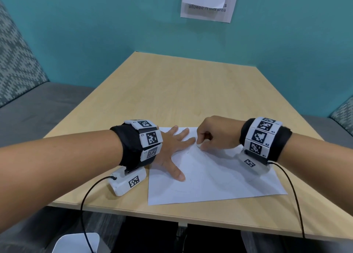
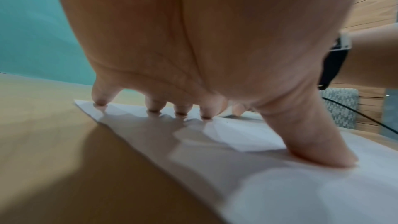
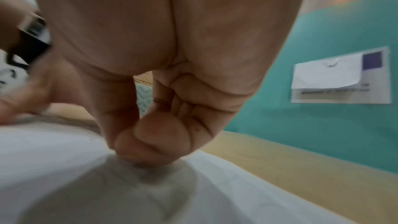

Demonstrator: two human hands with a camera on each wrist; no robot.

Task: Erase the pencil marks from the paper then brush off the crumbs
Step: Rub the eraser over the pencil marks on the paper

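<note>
The paper [image 1: 214, 176] lay on the table [image 1: 172, 92] near its front edge, faint pencil marks [image 1: 188, 181] remaining. The right hand [image 1: 214, 133], fingertips pinched on a small, mostly hidden white object, probably an eraser, rubbed the paper's far part; the left hand [image 1: 172, 149], spread flat, pinned its left side. Erasing seemed unfinished; brushing presumably followed. A wall notice [image 1: 208, 2] hung beyond the paper; nothing obstructed.
</note>
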